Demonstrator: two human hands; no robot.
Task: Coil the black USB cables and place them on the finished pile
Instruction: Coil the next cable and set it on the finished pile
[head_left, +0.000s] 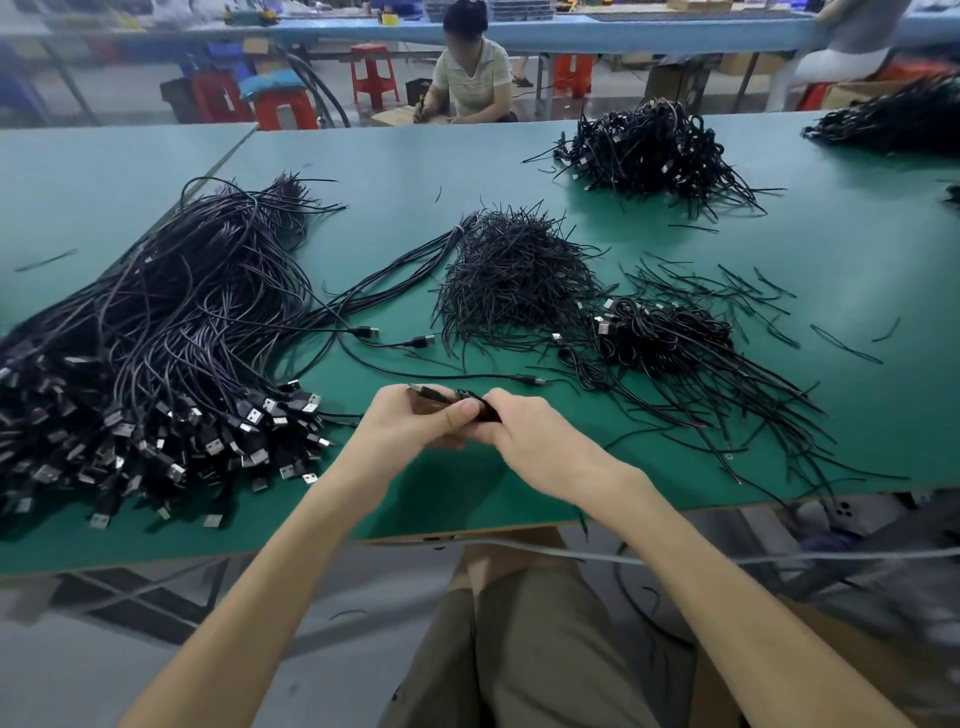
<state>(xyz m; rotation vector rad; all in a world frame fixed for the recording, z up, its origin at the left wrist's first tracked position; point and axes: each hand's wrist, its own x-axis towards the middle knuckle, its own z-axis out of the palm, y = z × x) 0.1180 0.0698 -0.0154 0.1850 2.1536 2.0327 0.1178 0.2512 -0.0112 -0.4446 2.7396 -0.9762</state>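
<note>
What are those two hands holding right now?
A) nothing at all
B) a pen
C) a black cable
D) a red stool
C: the left hand and the right hand both grip a black cable between their fingers, over the green table.

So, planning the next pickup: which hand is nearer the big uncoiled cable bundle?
Left. The left hand sits just right of the bundle; the right hand is farther right.

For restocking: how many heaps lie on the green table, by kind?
Uncoiled cable heap: 1
Short tie heap: 1
Coiled cable heaps: 3
Total: 5
Dark bit at right edge: cannot tell.
</note>
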